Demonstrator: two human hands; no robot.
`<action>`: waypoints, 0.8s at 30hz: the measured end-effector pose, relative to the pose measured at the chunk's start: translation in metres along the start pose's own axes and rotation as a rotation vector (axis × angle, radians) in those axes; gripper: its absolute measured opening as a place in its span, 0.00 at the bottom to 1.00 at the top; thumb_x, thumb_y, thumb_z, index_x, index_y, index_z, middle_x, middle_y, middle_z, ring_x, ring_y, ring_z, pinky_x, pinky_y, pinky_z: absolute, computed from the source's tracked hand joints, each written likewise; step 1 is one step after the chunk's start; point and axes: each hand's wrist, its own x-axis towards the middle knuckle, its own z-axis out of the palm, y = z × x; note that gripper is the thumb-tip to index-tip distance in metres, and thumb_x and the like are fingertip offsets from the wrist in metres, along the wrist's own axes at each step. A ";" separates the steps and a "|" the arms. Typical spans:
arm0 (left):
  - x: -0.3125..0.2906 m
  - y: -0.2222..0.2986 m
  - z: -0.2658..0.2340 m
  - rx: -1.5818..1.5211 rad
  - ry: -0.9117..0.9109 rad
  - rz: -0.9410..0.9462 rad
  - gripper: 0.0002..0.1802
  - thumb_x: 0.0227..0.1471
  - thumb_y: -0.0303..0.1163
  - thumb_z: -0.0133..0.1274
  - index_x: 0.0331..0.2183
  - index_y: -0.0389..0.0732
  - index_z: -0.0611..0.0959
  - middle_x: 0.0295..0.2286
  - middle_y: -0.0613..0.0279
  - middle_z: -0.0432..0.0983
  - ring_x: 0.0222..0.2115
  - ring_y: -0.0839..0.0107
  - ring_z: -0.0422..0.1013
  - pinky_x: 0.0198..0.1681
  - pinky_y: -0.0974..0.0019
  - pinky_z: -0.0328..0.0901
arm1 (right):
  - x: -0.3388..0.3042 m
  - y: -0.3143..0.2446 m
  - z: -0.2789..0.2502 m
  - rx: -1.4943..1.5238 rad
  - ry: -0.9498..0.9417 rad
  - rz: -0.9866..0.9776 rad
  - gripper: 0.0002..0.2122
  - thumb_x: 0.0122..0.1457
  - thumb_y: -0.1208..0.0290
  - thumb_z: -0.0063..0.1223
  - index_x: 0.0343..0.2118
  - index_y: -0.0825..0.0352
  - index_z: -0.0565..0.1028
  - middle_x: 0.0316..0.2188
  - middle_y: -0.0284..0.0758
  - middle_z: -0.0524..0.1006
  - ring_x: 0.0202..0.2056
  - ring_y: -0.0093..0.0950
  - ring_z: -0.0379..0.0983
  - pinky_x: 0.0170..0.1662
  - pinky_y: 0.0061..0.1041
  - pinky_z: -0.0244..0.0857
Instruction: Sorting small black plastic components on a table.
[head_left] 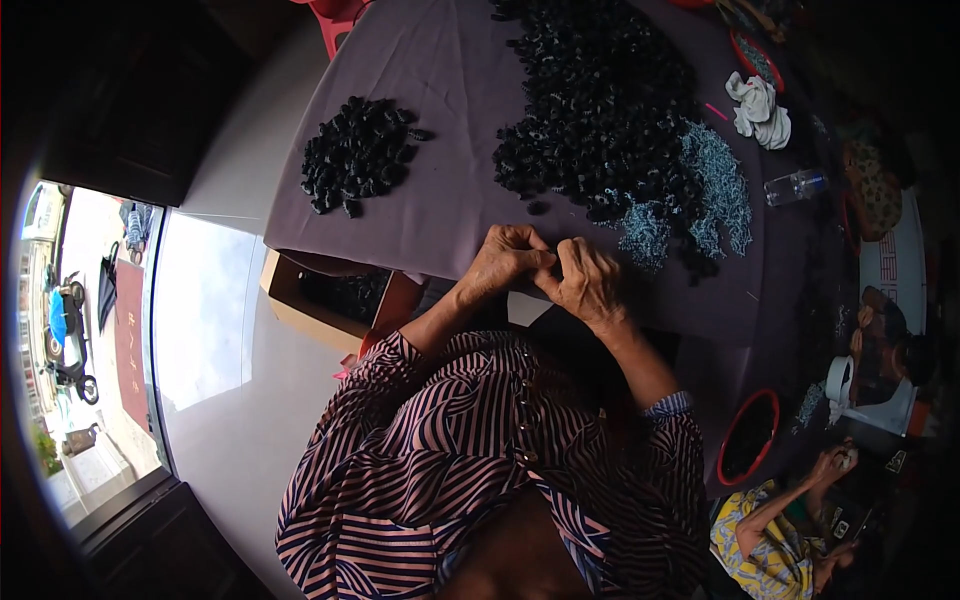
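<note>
Meeting at the near edge of the cloth [440, 205], the left hand [505, 262] and right hand [585, 280] bring curled fingers close together, tips nearly touching. Both look set for a fine pinch; whatever may sit between the tips is hidden or too small, so whether either hand grips a piece cannot be told. Forearms come up from below, elbows bent; the pose probably steadies close finger work and lets one hand brace the other.

Black pieces: a large pile [595, 90] beyond the hands, spreading to the far edge; a small pile [355, 160] off to the left, bare cloth between. The gap looks deliberate, likely to prevent mixing. Blue bits [718, 190] lie against the large pile's right side, a second clump [645, 232] just beyond the right hand; presumably put there for a short reach.

Box [312, 318] open below the cloth's edge, beside the left forearm, dark contents inside; seemingly placed where the left side can reach it easily.

Rag [760, 110] and bottle [795, 187] lie on the right, past the blue bits, apparently out of the hands' way.
</note>
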 end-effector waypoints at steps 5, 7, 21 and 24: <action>-0.001 -0.003 -0.004 0.008 -0.020 0.018 0.02 0.34 0.22 0.48 0.16 0.34 0.71 0.14 0.66 0.68 0.17 0.83 0.62 0.19 0.81 0.57 | 0.005 -0.003 -0.002 0.034 0.008 -0.004 0.07 0.36 0.71 0.46 0.15 0.65 0.60 0.12 0.31 0.60 0.13 0.24 0.61 0.14 0.19 0.58; -0.001 -0.004 -0.005 0.033 -0.031 0.036 0.02 0.34 0.22 0.48 0.16 0.34 0.71 0.15 0.66 0.68 0.17 0.82 0.62 0.19 0.81 0.57 | 0.005 -0.004 -0.002 0.054 0.020 -0.026 0.07 0.36 0.72 0.46 0.14 0.65 0.60 0.11 0.31 0.60 0.13 0.24 0.61 0.14 0.19 0.58; -0.004 0.001 0.003 -0.063 -0.046 -0.023 0.03 0.37 0.25 0.48 0.20 0.37 0.70 0.15 0.67 0.67 0.16 0.83 0.62 0.18 0.81 0.56 | -0.023 0.018 -0.003 0.230 0.013 0.131 0.08 0.45 0.72 0.45 0.26 0.70 0.63 0.19 0.37 0.64 0.20 0.31 0.63 0.22 0.23 0.58; -0.005 0.000 0.004 -0.078 -0.008 0.007 0.03 0.38 0.25 0.48 0.20 0.38 0.70 0.15 0.68 0.67 0.15 0.84 0.61 0.17 0.82 0.55 | -0.016 0.036 -0.001 0.141 0.066 0.298 0.03 0.44 0.81 0.42 0.24 0.71 0.64 0.20 0.37 0.65 0.25 0.32 0.61 0.26 0.26 0.57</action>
